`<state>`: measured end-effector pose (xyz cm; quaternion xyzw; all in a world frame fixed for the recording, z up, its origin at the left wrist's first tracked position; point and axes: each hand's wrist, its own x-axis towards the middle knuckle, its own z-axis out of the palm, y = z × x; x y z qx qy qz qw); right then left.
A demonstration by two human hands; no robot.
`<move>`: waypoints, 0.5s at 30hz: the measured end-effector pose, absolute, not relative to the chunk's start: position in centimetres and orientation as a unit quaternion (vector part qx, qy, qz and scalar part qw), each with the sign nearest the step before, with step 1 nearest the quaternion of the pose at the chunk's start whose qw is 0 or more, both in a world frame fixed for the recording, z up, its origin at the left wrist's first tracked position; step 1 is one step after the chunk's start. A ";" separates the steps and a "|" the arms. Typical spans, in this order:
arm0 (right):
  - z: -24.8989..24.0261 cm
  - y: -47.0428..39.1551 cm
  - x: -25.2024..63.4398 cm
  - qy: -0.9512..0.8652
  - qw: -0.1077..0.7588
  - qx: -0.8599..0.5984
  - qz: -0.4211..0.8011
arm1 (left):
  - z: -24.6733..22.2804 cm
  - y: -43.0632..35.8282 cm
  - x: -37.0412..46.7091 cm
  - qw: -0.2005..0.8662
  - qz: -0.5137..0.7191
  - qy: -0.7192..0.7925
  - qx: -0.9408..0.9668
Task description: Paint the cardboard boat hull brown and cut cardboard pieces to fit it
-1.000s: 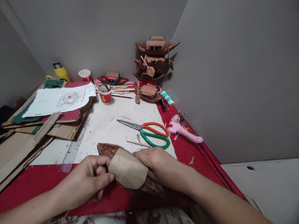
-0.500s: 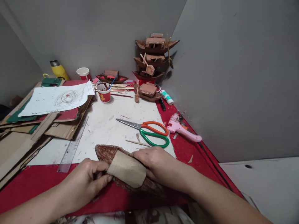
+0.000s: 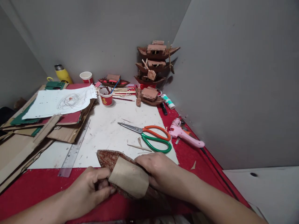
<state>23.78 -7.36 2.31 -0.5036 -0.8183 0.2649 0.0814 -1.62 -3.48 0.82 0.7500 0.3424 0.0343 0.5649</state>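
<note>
A small brown model boat (image 3: pixel 108 157) is held low over the red cloth at the table's front edge, its pointed end towards the upper left. Across its middle lies a curved piece of tan cardboard (image 3: pixel 129 177), like a roof. My left hand (image 3: pixel 94 183) pinches the near left side of the boat beside the cardboard's edge. Along the far right side, my right hand (image 3: pixel 156 169) is closed round the hull, its fingertips partly hidden. Just beyond the right hand, orange-and-green-handled scissors (image 3: pixel 149 137) lie on a white sheet.
A pink glue gun (image 3: pixel 185 133) with a black cord lies at right. Stacked cardboard (image 3: pixel 63 132) and a clear ruler (image 3: pixel 74 152) are at left. Behind stand a paint cup (image 3: pixel 106 97), several finished model boats (image 3: pixel 156 49), thin sticks (image 3: pixel 123 91) and a yellow bottle (image 3: pixel 62 74).
The whole scene sits slightly lower in the picture, as the camera has tilted up a little. Both hands keep their hold on the model boat, with hardly any other movement.
</note>
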 end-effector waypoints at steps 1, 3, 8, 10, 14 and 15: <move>2.3 -7.4 23.8 -0.818 0.088 -0.504 0.262 | 0.6 -3.4 -1.6 0.557 0.042 0.335 0.759; 2.2 -7.5 23.9 -0.814 0.100 -0.509 0.260 | 0.3 -3.3 -1.6 0.537 0.059 0.317 0.780; 1.7 -7.3 24.2 -0.793 0.161 -0.517 0.281 | 0.0 -2.6 -1.4 0.526 0.069 0.318 0.786; 1.5 -7.1 24.2 -0.779 0.177 -0.526 0.291 | 0.2 -2.2 -1.2 0.532 0.077 0.326 0.777; 1.0 -6.6 24.0 -0.754 0.185 -0.557 0.294 | 0.9 -1.3 -0.7 0.552 0.094 0.315 0.766; 0.8 -6.5 23.9 -0.749 0.189 -0.565 0.289 | 1.1 -0.9 -0.7 0.555 0.094 0.310 0.766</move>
